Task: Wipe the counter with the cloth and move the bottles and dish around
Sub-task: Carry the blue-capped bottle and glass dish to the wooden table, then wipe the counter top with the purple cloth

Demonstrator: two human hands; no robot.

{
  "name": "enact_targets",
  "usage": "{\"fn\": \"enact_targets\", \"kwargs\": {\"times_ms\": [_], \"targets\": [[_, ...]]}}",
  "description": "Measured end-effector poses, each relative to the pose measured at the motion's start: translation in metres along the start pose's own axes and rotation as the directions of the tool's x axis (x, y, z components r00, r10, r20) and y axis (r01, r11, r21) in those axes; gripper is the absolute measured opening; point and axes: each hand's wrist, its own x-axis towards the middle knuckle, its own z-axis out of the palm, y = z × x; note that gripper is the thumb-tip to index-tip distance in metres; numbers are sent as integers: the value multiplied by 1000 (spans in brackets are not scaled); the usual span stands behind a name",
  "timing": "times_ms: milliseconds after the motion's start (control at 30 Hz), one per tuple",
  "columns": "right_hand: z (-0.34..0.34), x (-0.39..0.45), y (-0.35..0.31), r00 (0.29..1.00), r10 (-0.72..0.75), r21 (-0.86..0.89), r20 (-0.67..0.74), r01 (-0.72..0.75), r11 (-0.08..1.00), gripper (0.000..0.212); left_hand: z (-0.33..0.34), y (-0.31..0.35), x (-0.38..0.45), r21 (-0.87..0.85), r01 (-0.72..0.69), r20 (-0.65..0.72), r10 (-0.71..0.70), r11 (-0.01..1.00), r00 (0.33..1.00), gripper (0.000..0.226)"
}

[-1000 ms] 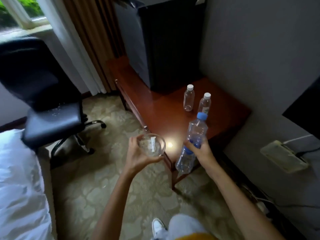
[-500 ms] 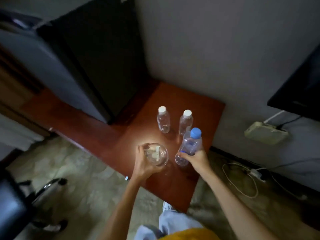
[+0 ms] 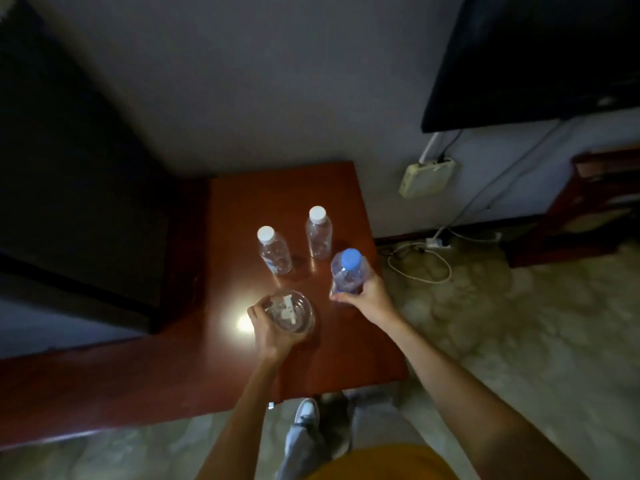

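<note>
My left hand (image 3: 272,329) grips a clear glass dish (image 3: 293,310) with a small white item inside, held low over the reddish wooden counter (image 3: 339,355). My right hand (image 3: 367,297) holds a clear bottle with a blue cap (image 3: 348,270) near the counter's right edge; whether its base touches the wood is hidden. Two small clear bottles with white caps stand upright behind: one at the left (image 3: 273,251), one at the right (image 3: 318,232). No cloth is in view.
A dark cabinet (image 3: 79,188) stands at the left on the counter's long arm. A black screen (image 3: 533,57) hangs at the upper right, with a white box (image 3: 426,178) and cables (image 3: 422,265) below it. Patterned carpet lies to the right.
The view has swung from the chair and window down over the counter. Both hands have carried the dish and the blue-capped bottle from beyond the counter's front edge to above its top.
</note>
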Motion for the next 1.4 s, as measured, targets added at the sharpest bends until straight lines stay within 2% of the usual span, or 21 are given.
{"fn": "enact_targets", "kwargs": {"times_ms": [133,267,500,600,667,733,767,833,900,933,1000,1067,1167,1233,1333,1400], "targets": [[7,-9,-8,995,28,36,-95,-24,999,87,-6,-8,3,3,-40,82,40,999,996,132],[13,-15,-8,990,29,-18,-139,-31,999,83,-7,-17,12,21,-41,134,38,999,990,134],[21,-17,9,976,68,-59,-208,-82,995,84,-12,-6,16,198,-81,144,53,977,988,139],[16,-31,23,968,96,-60,-230,-112,992,92,-19,5,3,239,-50,85,30,970,996,136],[8,-49,37,954,144,11,-265,-146,989,91,-28,9,-15,236,-57,-5,59,970,998,113],[-2,-77,59,915,194,111,-354,-165,980,82,-33,1,-36,177,-192,-57,205,965,977,76],[-6,-98,70,890,227,164,-396,-175,971,75,-35,-4,-51,110,-247,-17,250,963,968,58],[-13,-148,98,827,308,244,-470,-214,946,63,-33,-11,-81,-30,-288,189,289,957,939,29],[-14,-209,130,730,429,327,-532,-290,899,56,-24,-15,-103,-53,-330,458,317,942,831,19],[-11,-241,149,666,495,367,-558,-337,867,52,-15,-17,-107,-37,-362,585,314,931,748,17],[-2,-304,177,529,622,464,-577,-414,783,44,11,-11,-113,-12,-407,806,250,913,537,17],[7,-364,198,400,738,568,-543,-472,674,42,44,8,-122,13,-419,935,137,908,326,24],[20,-438,221,271,867,700,-418,-512,497,49,105,45,-145,96,-444,992,-51,891,111,21],[27,-471,235,223,911,776,-347,-477,412,49,147,65,-157,201,-466,978,-205,862,42,21],[33,-499,240,135,946,860,-294,-396,323,44,203,89,-166,283,-462,957,-280,841,75,34],[32,-510,247,87,965,910,-249,-319,264,44,229,103,-174,314,-426,949,-297,848,108,34]]}}
